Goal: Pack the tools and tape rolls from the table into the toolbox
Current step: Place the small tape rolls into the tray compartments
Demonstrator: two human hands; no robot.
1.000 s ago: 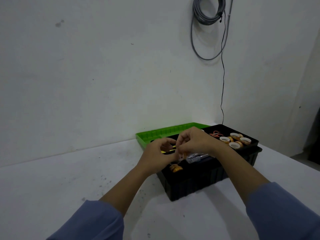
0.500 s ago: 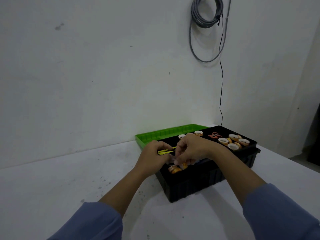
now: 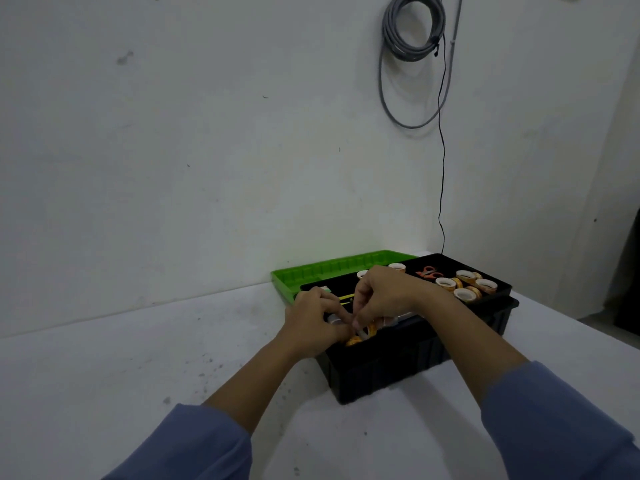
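The right hand (image 3: 384,299), fingers curled, pinches a small orange tape roll (image 3: 371,330) at the near-left corner of the black plastic toolbox (image 3: 398,372), seemingly seating it there, beside the curled left hand (image 3: 317,323), whose hold is hidden.

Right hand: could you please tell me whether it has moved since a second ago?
Yes: the right hand sank toward the toolbox's near edge, uncovering two tape rolls by the green lid.

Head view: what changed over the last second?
The left hand and right hand dropped from above the toolbox into its near-left corner, fingers curled together by the orange tape rolls there; what they pinch is unclear. The far tape rolls and green lid stayed put.
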